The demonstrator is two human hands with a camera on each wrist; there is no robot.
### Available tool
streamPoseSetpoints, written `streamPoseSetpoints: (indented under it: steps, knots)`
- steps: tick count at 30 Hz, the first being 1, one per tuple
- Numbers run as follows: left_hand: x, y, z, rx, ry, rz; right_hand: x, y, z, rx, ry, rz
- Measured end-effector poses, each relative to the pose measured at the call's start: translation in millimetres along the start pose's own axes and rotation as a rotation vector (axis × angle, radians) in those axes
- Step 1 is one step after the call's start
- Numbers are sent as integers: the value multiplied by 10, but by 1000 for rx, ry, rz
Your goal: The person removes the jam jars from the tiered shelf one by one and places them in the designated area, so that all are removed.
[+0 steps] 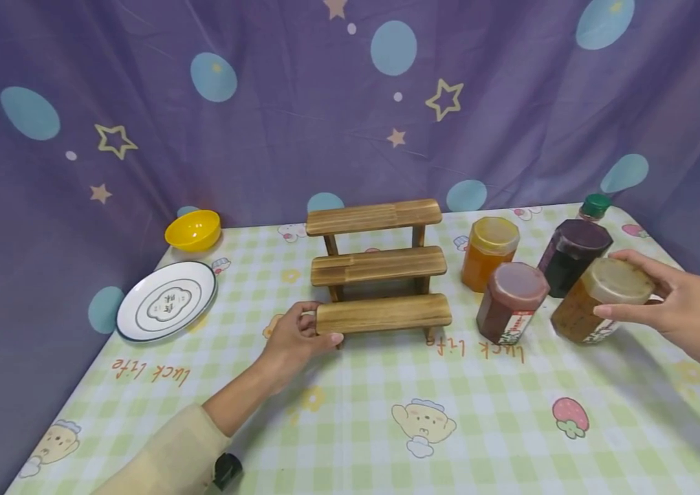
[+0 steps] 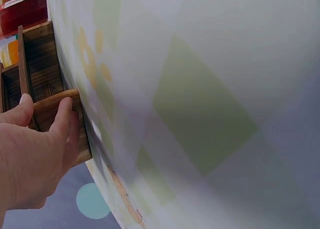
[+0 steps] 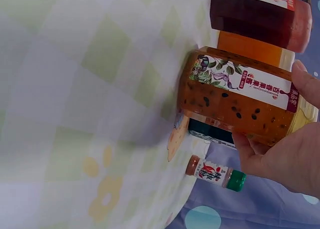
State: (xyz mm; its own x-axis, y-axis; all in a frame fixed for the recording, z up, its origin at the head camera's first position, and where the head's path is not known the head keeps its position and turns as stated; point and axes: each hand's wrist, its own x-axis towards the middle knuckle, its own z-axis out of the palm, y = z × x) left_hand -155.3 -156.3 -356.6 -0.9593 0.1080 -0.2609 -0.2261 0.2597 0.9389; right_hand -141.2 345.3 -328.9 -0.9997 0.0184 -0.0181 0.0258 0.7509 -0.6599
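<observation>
A three-step wooden rack [image 1: 384,313] stands at the middle of the table. My left hand [image 1: 293,344] holds the left end of its lowest step, the thumb in front and the fingers curled at the end; the left wrist view shows the fingertips on the wood. Over at the right, my right hand [image 1: 687,309] grips a passion fruit jam jar [image 3: 235,96] near its lid, thumb on one side and fingers on the other. The jar leans, with dark seeds in its orange-brown filling. Beside it stand a dark red jar [image 1: 513,302], an orange jar [image 1: 489,254] and a dark purple jar [image 1: 573,258].
A small green-capped seasoning bottle [image 3: 215,173] stands behind the jars. At the left are a yellow bowl [image 1: 194,231] and a white plate [image 1: 167,302] with a dark rim. A purple curtain [image 1: 300,124] hangs behind the checked tablecloth [image 1: 350,426].
</observation>
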Motion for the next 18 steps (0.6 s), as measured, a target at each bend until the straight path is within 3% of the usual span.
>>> streamPoseSetpoints:
  steps: [18]
  knots:
    - [8, -17, -10, 0, -18, 8, 48, 11, 28, -43, -18, -49]
